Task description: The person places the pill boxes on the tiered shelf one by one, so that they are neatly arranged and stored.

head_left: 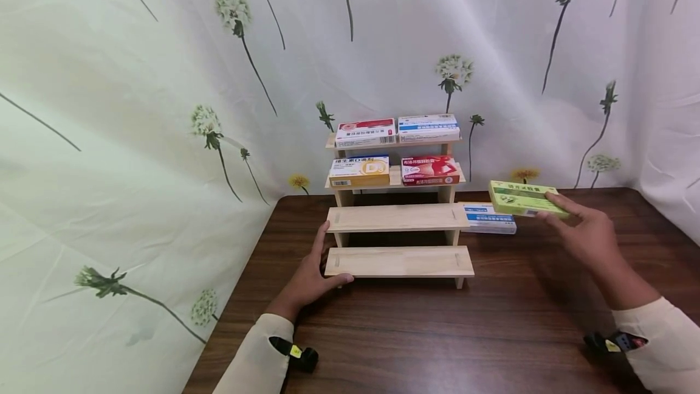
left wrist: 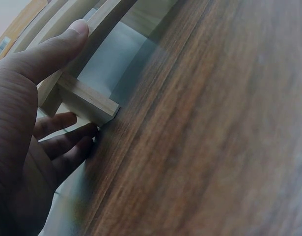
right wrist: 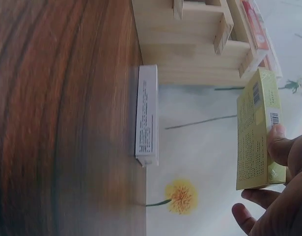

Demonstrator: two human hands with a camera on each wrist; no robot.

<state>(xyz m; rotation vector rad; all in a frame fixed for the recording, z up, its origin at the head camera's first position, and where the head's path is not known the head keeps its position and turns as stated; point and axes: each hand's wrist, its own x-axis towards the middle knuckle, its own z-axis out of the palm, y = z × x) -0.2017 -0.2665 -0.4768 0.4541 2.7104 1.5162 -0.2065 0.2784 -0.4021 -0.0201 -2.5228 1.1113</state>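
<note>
The right hand (head_left: 590, 233) pinches the green box (head_left: 519, 199) by one end above the desk (head_left: 410, 333), toward its back edge; the left hand (head_left: 307, 281) grips the wooden rack (head_left: 399, 261). Light bracing and a level box serve best.

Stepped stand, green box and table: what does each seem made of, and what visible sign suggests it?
The stepped stand looks like pale, unpainted wood, matt, with faint grain. The green box is probably smooth printed card, with crisp folded edges. The table is dark brown, softly shiny, with streaky grain: wood or wood-look laminate.
</note>
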